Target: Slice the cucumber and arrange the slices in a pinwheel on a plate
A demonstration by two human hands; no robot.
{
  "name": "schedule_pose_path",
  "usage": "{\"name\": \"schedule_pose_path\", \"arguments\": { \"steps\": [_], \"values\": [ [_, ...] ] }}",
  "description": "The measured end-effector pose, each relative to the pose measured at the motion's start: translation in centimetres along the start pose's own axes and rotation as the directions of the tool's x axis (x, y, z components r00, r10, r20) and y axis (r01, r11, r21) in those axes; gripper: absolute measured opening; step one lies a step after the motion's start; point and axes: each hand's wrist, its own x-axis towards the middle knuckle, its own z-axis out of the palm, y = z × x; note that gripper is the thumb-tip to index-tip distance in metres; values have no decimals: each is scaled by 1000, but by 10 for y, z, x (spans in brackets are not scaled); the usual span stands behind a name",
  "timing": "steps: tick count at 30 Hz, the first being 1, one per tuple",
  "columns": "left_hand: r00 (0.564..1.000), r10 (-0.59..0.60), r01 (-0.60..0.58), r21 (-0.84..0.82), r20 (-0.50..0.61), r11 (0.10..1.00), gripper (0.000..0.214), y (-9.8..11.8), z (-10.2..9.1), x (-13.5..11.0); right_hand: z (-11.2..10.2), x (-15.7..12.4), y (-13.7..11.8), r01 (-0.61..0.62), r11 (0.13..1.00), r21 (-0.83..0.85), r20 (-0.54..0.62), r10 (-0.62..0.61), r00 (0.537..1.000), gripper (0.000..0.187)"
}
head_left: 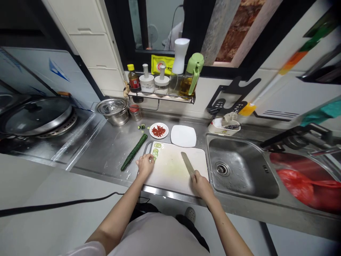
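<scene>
A white cutting board (176,170) lies on the steel counter in front of me. My right hand (200,182) is closed round the handle of a knife (187,164), whose blade rests on the board pointing away. My left hand (145,165) sits at the board's left edge, its fingers curled over cucumber slices (155,152) stacked there. A whole cucumber (134,152) lies on the counter just left of the board.
Behind the board stand a small plate of red chilli pieces (159,131) and an empty white plate (183,136). A sink (239,167) is at the right, a steel pot (113,111) and a lidded wok (37,115) at the left. A condiment rack (162,96) hangs above.
</scene>
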Motion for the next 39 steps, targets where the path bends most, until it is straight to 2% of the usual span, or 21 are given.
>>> {"name": "schedule_pose_path", "arguments": {
  "steps": [7,12,18,27,31,39],
  "values": [
    [999,42,-42,-13,-6,999,27,30,5,22,3,2,1,14,1000,-1,-5,-14,1000,26],
    [999,48,-47,97,-8,994,37,44,3,53,6,4,2,14,1000,-6,-6,-14,1000,27],
    [996,79,-86,216,41,973,31,49,10,74,3,2,-1,-5,1000,3,16,5,1000,27],
    [995,93,-96,202,23,975,23,50,12,79,3,0,-2,-13,1000,24,23,12,1000,33],
    [993,117,-119,182,24,976,22,53,8,75,3,1,-1,-2,1000,13,27,2,1000,34],
    [995,93,-95,66,35,993,23,59,6,61,5,1,-1,-3,1000,-7,35,4,999,32]
  ]
}}
